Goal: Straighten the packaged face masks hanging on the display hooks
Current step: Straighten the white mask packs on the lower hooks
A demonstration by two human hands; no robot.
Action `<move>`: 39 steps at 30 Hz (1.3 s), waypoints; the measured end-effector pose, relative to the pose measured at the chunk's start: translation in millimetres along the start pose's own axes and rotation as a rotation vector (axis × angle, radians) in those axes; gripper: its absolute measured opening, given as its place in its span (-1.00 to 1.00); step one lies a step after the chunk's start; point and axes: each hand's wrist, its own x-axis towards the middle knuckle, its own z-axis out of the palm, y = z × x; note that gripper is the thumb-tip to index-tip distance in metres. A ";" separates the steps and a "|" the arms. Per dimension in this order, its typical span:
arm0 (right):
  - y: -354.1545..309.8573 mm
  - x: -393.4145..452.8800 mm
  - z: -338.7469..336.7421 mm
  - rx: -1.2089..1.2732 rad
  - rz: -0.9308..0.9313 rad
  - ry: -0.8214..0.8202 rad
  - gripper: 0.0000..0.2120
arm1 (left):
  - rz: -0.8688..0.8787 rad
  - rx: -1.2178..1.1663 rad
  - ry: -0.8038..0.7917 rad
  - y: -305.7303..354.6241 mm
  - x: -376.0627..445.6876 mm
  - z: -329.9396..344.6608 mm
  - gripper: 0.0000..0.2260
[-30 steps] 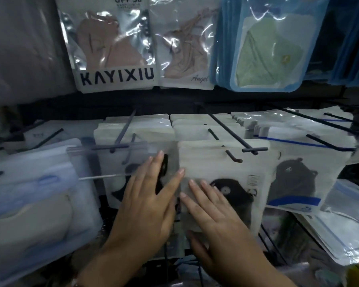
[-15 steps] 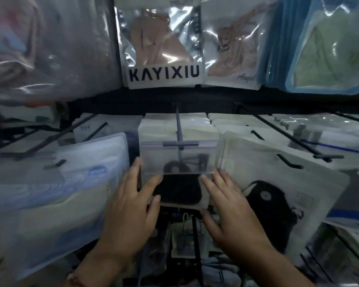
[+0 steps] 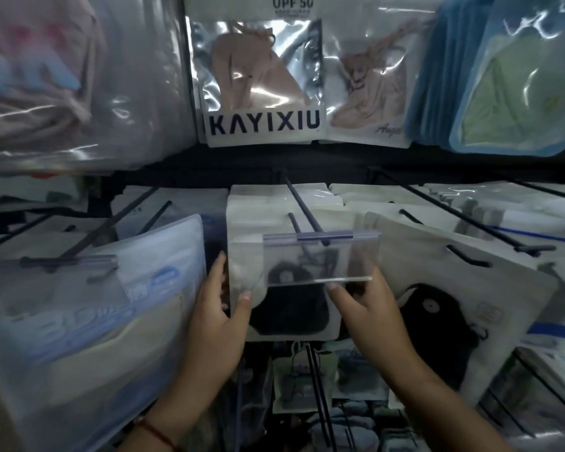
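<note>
Two hands are steadying a stack of white mask packets [image 3: 284, 308] hanging at centre frame on a black display hook [image 3: 302, 207]. At eight o'clock, a blue-trimmed pouch [image 3: 88, 308] is leaning beside the left hand [image 3: 216, 318], whose grip is pinching the stack's left edge. A clear price tag holder [image 3: 320, 259] is hanging over the front packet, while the right hand [image 3: 369, 308] is holding the stack's right side, its grip curled. At three o'clock, a black-mask packet [image 3: 450, 288] is tilting.
</note>
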 end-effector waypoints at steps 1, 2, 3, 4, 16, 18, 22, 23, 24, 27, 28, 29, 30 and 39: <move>-0.7 0.9 0.0 0.021 0.004 0.013 -0.51 | -0.003 -0.009 0.002 2.8 -1.0 -1.2 -0.48; -2.3 1.6 0.0 0.053 0.010 0.024 -0.59 | -0.008 -0.020 0.011 3.8 -1.2 -2.3 -0.51; -4.9 1.8 0.4 0.081 0.023 0.030 -0.67 | -0.015 -0.029 0.023 3.8 -1.5 -3.3 -0.54; -6.8 2.2 1.1 0.100 0.034 0.033 -0.73 | -0.023 -0.041 0.034 3.3 -2.2 -4.0 -0.56; -21.5 -16.1 -7.0 0.315 0.201 0.068 -0.87 | -0.079 -0.226 -0.040 0.8 -15.3 -23.4 -0.98; -23.6 -20.3 -8.4 0.352 0.227 0.077 -0.85 | -0.079 -0.242 -0.062 3.6 -21.3 -27.1 -0.95; -32.4 -32.8 -11.8 0.392 0.233 0.098 -0.84 | -0.098 -0.270 -0.108 8.2 -31.4 -31.4 -0.95; -35.5 -36.0 -12.4 0.400 0.224 0.094 -0.84 | -0.102 -0.279 -0.110 10.4 -34.0 -32.7 -0.95; -38.6 -39.0 -12.7 0.409 0.213 0.089 -0.85 | -0.106 -0.289 -0.110 12.4 -36.7 -34.5 -0.95; -45.2 -45.5 -12.9 0.431 0.201 0.100 -0.78 | -0.102 -0.308 -0.121 18.4 -43.3 -40.4 -0.93; -46.4 -47.2 -13.1 0.424 0.207 0.110 -0.74 | -0.105 -0.311 -0.128 21.0 -45.1 -42.6 -0.92; -48.4 -48.9 -13.4 0.418 0.211 0.116 -0.73 | -0.106 -0.311 -0.137 23.2 -46.7 -45.0 -0.92; -50.1 -51.0 -14.0 0.422 0.212 0.119 -0.75 | -0.106 -0.311 -0.148 26.0 -48.6 -47.1 -0.93; -64.5 -75.4 -23.8 0.415 0.225 0.139 -0.87 | -0.119 -0.259 -0.240 37.7 -67.1 -60.8 -0.75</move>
